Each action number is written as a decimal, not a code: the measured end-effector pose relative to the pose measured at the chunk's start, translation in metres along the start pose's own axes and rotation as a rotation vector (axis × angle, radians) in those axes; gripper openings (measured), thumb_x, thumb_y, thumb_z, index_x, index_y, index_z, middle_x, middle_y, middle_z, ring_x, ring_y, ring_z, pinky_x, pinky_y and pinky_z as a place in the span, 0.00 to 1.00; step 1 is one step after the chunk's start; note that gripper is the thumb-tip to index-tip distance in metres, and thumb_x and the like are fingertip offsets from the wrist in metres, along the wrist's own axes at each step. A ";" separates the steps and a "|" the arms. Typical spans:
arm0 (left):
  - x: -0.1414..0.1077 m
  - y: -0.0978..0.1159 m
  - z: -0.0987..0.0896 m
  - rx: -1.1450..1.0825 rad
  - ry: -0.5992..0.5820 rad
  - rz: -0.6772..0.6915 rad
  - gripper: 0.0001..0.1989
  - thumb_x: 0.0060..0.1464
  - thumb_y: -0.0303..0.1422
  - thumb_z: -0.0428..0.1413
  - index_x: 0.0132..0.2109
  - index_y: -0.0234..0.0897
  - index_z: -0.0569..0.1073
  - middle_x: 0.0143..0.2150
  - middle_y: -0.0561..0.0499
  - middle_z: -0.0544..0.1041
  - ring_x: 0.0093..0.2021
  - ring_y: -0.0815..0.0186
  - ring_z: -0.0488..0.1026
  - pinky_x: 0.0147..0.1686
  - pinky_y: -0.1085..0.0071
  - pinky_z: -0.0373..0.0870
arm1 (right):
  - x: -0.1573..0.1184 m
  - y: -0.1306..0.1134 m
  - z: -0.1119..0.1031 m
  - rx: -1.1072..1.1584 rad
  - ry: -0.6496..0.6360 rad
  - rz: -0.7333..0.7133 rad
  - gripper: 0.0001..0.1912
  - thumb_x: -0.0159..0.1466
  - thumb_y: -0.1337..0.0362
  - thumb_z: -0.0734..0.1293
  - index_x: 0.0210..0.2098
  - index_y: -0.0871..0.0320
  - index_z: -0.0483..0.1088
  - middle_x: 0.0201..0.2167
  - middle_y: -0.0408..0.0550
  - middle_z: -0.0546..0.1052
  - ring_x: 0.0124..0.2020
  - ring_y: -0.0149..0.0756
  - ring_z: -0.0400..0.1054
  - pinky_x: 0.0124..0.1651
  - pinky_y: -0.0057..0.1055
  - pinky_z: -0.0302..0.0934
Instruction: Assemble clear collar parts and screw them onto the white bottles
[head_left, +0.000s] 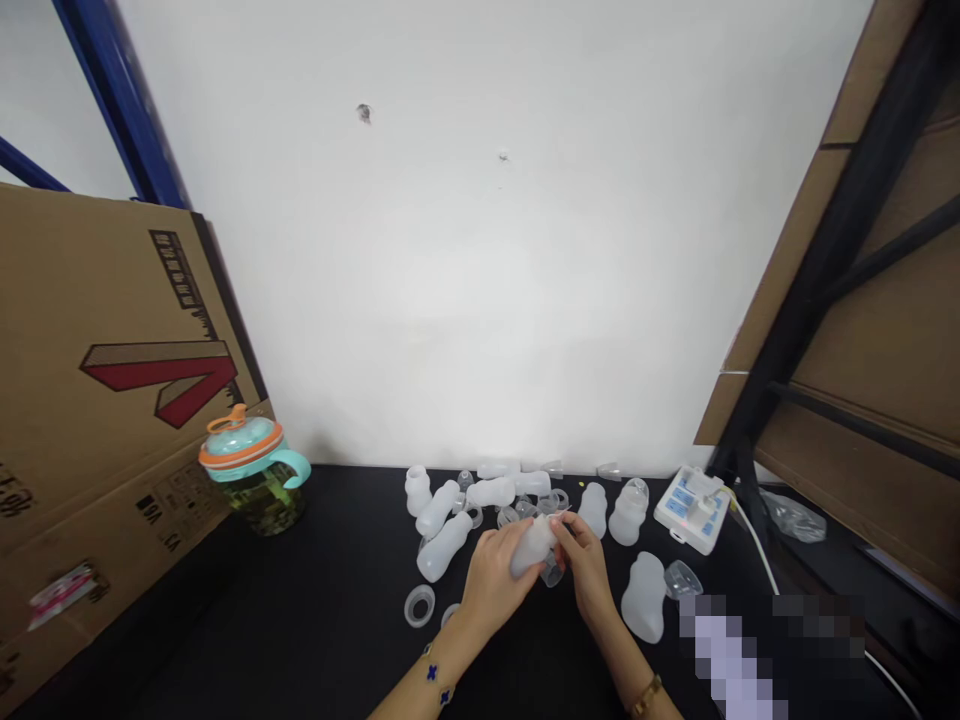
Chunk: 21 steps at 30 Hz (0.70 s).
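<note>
My left hand (496, 572) is wrapped round a frosted white baby bottle (531, 548), tilted with its neck up and to the right. At that neck the fingers of my right hand (586, 562) are pinched together; whether they hold a separate small part there cannot be made out. A clear cap (552, 570) shows just below the fingers, partly hidden. Left of my hands lies another frosted bottle (445, 546), near a ring-shaped collar (419, 606). To the right are a frosted bottle (643, 597) on its side and a clear cap (683, 580).
Several more bottles (491, 492) and clear caps lie towards the wall. A bottle with a clear cap (629, 512) stands by a white power strip (691, 508) with a cable. A lidded jug (255, 475) stands left, beside a cardboard box (112, 400). A black rack rises right.
</note>
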<state>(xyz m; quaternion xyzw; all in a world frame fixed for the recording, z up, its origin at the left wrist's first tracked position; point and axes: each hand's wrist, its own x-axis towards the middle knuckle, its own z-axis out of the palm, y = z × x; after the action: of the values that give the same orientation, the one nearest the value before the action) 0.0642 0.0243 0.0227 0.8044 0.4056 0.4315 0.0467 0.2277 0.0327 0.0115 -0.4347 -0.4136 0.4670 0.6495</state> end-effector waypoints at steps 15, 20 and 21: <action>-0.002 -0.001 -0.004 -0.034 -0.035 0.038 0.26 0.56 0.37 0.61 0.61 0.39 0.68 0.55 0.44 0.78 0.50 0.54 0.77 0.49 0.55 0.75 | -0.003 -0.007 0.001 0.010 -0.064 0.036 0.27 0.58 0.46 0.73 0.47 0.61 0.77 0.20 0.41 0.70 0.18 0.27 0.57 0.20 0.24 0.51; -0.002 -0.001 -0.003 -0.068 -0.053 0.024 0.27 0.56 0.37 0.61 0.62 0.40 0.67 0.56 0.44 0.77 0.52 0.53 0.77 0.51 0.54 0.75 | -0.002 -0.007 0.000 0.001 -0.076 0.033 0.26 0.59 0.46 0.72 0.46 0.61 0.78 0.21 0.42 0.71 0.19 0.27 0.57 0.20 0.24 0.51; -0.002 -0.001 -0.003 -0.072 -0.054 0.022 0.27 0.56 0.37 0.61 0.62 0.40 0.67 0.57 0.44 0.77 0.52 0.53 0.76 0.51 0.53 0.75 | -0.002 -0.006 0.000 0.001 -0.077 0.030 0.26 0.59 0.46 0.72 0.46 0.61 0.78 0.21 0.42 0.71 0.19 0.27 0.57 0.21 0.24 0.51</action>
<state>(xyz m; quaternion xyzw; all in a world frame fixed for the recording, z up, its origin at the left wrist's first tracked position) 0.0606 0.0226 0.0230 0.8181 0.3794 0.4244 0.0818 0.2290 0.0296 0.0175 -0.4223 -0.4315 0.4933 0.6262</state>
